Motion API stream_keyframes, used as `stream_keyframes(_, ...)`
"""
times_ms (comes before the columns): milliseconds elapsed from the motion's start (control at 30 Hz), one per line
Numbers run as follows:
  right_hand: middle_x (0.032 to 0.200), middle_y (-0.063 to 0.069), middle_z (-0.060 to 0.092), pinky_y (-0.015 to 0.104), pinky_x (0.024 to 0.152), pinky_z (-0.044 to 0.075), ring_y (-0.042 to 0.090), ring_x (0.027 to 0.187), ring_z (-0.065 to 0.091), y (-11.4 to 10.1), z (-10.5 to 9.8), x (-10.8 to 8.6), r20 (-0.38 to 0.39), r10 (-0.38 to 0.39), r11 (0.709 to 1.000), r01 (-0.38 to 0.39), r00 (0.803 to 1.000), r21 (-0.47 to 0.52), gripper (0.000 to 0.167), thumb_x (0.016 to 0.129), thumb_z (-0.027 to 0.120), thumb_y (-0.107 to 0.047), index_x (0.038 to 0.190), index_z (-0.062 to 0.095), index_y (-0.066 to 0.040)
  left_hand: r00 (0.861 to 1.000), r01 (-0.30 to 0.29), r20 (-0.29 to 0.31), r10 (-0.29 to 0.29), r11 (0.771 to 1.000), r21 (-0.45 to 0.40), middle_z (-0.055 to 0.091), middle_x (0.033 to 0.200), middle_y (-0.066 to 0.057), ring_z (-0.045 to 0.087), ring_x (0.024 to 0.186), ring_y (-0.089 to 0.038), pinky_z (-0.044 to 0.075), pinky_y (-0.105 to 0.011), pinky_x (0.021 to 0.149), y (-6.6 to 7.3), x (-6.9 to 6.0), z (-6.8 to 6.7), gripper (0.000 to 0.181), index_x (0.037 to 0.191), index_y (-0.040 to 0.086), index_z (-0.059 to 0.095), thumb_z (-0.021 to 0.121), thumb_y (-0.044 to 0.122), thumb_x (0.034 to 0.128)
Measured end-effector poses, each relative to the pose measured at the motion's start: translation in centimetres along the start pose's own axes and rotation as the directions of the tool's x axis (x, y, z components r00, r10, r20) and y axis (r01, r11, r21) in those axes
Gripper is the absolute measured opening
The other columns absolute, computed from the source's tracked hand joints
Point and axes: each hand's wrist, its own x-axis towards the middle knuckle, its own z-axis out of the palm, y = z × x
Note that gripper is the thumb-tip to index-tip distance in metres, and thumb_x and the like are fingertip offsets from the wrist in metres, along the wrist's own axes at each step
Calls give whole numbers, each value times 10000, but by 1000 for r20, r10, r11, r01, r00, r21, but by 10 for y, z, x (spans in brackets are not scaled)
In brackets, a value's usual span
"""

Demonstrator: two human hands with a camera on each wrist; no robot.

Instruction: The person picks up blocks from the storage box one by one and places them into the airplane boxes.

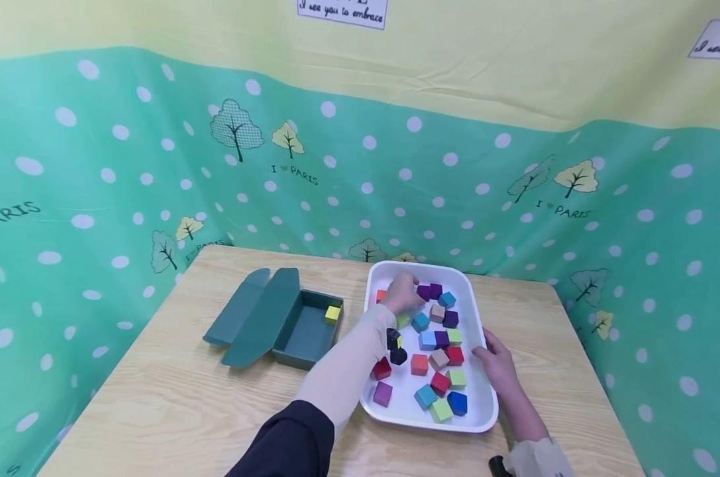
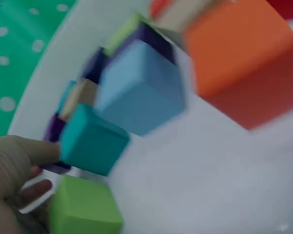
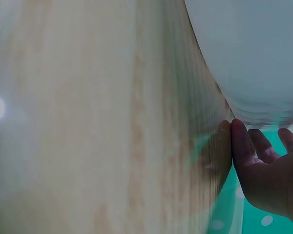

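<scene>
My left hand (image 1: 403,293) reaches into the far end of a white tray (image 1: 368,405) that holds many colored cubes. Thumb and finger lie on either side of a purple cube (image 1: 422,292) and seem to pinch it; the contact is partly hidden. A teal cube (image 2: 93,139) and a lime green cube (image 2: 85,207) sit close to that hand in the left wrist view. At the tray's right edge is my right hand (image 1: 498,364), its fairly straight fingers (image 3: 241,141) touching the outside of the tray near the rim.
Left of the tray, a dark green box (image 1: 308,331) stands with its flaps folded out to the left and a yellow cube (image 1: 332,314) in its far right corner. Both containers rest on a wooden table (image 1: 157,397). A green and yellow cloth (image 1: 312,218) hangs behind it.
</scene>
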Motion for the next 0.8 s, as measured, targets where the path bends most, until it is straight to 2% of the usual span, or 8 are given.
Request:
stream_keyframes(67,1572,168,219,414,929,470,407,1340,368,1,3,0,2,-2,1000,2,1000,5,634,966,486,-145,1549,240,-166,1000,-25,-15,26,998,50,647,1059,-87,597,881,-183,513,-302,776,-4,0,2,469,1136,-4,631,821,55,711)
stream_keyframes(200,1564,176,235,410,916,480,409,1333,378,3,7,-2,4,-10,1000,10,1000,17,638,959,494,-137,1547,247,-160,998,-39,-38,43,993,114,638,848,-28,591,763,-162,509,-299,683,-8,-3,3,272,955,41,663,818,94,738)
stream_keyframes(267,1560,178,245,410,909,486,409,1328,386,5,8,-2,5,-10,1000,10,1000,16,638,959,494,-140,1547,248,-160,999,-31,-39,35,995,92,595,733,-17,571,666,-159,494,-293,599,-9,-6,4,186,835,52,647,806,79,743)
stream_keyframes(433,1561,180,241,429,931,465,412,1331,380,5,6,-4,5,3,1000,-3,1000,-6,632,969,478,-157,1551,234,-164,1000,-19,-9,19,1000,-13,534,597,-18,532,525,-161,460,-283,491,-4,-7,2,205,673,65,592,779,58,755)
stream_keyframes(533,1561,185,239,443,954,440,410,1342,362,3,3,-3,7,0,1000,0,1000,-18,630,973,476,-159,1552,228,-157,999,-50,-13,49,996,-77,588,629,-10,553,562,-140,474,-257,524,4,-5,-2,165,711,60,629,777,79,782)
stream_keyframes(600,1563,185,232,451,965,428,410,1350,349,2,1,-3,12,-3,1000,3,1000,-21,630,975,470,-160,1554,220,-157,996,-81,-36,78,992,-101,635,691,-19,578,614,-134,490,-249,562,13,-4,-9,129,796,40,678,789,105,790)
stream_keyframes(700,1565,181,229,450,969,425,406,1354,345,1,0,0,12,-11,1000,11,1000,-23,629,974,471,-157,1552,224,-159,991,-122,-75,114,986,-110,675,817,-28,614,717,-117,506,-228,639,25,-4,-26,251,972,21,705,811,159,792)
stream_keyframes(800,1560,187,241,432,958,440,401,1345,360,2,-2,0,7,-23,999,23,1000,-23,630,969,477,-147,1550,232,-154,987,-149,-86,138,980,-130,682,902,-30,631,778,-114,512,-224,674,37,-7,-47,361,1087,24,687,820,181,790)
